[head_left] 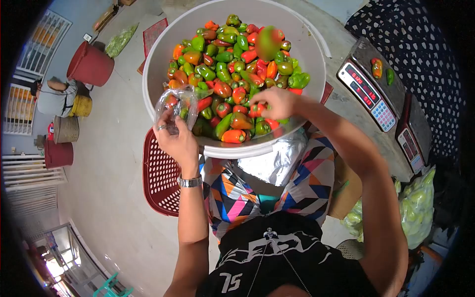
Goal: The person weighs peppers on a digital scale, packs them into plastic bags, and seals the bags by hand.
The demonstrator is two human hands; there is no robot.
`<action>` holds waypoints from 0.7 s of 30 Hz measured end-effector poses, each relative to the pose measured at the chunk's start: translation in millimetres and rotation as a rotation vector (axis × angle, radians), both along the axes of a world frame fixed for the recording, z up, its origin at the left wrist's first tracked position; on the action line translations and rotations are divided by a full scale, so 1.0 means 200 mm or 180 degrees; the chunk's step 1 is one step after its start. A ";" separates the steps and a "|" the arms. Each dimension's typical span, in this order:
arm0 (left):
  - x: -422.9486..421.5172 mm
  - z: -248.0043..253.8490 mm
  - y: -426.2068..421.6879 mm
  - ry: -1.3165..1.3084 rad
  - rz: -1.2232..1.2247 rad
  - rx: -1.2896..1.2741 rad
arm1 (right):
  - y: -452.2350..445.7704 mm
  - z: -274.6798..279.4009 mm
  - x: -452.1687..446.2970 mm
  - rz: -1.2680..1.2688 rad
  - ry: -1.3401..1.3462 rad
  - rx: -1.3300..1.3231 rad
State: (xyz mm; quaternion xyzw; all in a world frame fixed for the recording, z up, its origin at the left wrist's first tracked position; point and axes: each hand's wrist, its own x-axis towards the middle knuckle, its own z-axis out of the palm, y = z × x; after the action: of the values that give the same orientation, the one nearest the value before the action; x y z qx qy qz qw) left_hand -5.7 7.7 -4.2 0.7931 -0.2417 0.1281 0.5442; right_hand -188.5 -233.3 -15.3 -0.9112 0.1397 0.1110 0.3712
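Note:
A large pale round tub (153,64) holds a heap of red, green and orange bell peppers (223,74). At its left near rim, my left hand (177,141) grips a clear plastic bag (190,99), with some peppers visible inside or behind the film. My right hand (279,103) reaches into the right side of the heap, its fingers curled on a red pepper (256,110). A smeared green pepper-like shape (268,43) shows over the far part of the tub.
On the right, a digital scale (366,91) carries two small peppers (377,68), with a second scale (410,148) beside it. A red perforated basket (161,178) stands under the tub's left side. Filled clear bags (418,205) lie at lower right. Another person (57,99) is at far left near buckets (90,64).

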 end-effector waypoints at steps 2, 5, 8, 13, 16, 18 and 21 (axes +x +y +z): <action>0.02 -0.02 0.00 -0.0106 -0.0057 -0.0005 | -0.13 0.04 -0.09 -0.0584 -0.0601 0.1244; 0.03 -0.04 0.00 -0.0164 -0.0105 -0.0019 | -0.34 0.13 -0.44 -0.0989 -0.2668 0.2921; 0.03 -0.04 0.00 -0.0170 -0.0147 -0.0019 | -0.45 0.25 -0.80 -0.2204 -0.3402 0.4317; 0.01 -0.03 0.00 -0.0072 -0.0157 -0.0030 | -0.71 0.16 -1.45 -0.3863 -0.4202 0.3712; 0.01 -0.03 0.00 0.0045 -0.0213 -0.0045 | -0.93 0.10 -1.78 -0.4248 -0.3948 0.3080; 0.02 -0.03 0.00 -0.0002 -0.0155 0.0105 | -1.07 0.09 -1.85 -0.4691 -0.3100 0.2041; 0.02 -0.04 0.00 0.0057 -0.0226 0.0011 | -1.23 0.06 -1.87 -0.4003 -0.1223 -0.0101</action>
State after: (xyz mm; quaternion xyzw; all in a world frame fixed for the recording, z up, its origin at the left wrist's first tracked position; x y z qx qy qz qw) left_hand -1.6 7.8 -12.4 0.7860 -0.2651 0.1012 0.5492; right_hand -562.0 -479.4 -2.9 -0.6648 0.5784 -0.2939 0.3702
